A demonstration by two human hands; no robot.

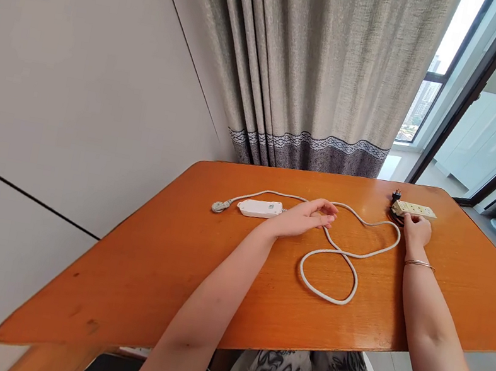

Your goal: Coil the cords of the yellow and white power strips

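White strip (259, 208): smooth plastic slab, tapered at its left end, lying flat on the counter (158, 259) left of centre, just beside the left hand (298, 220). Its white cord (325, 298), round and matte, sweeps wide to the right and crosses itself, forming a rounded loop nearer the front edge. Pale, rounded plug (218, 206) lies left of the strip. Left fingers: loosely bent and parted over the cord, nothing seen between them.

Cream strip (416, 209): narrow, straight-sided block at far right, black cord (396, 218) bunched against its left end, black plug (396, 195) just beyond. Right hand (418, 232) at its near side, fingers curled nearly together; too small to tell whether they grip strip or cord. Thin metal bracelet (419, 263) on that wrist.

Counter: glossy orange-brown wood, rounded corners, dark blemishes. Curtain (327, 65) behind: coarse weave, deep folds.
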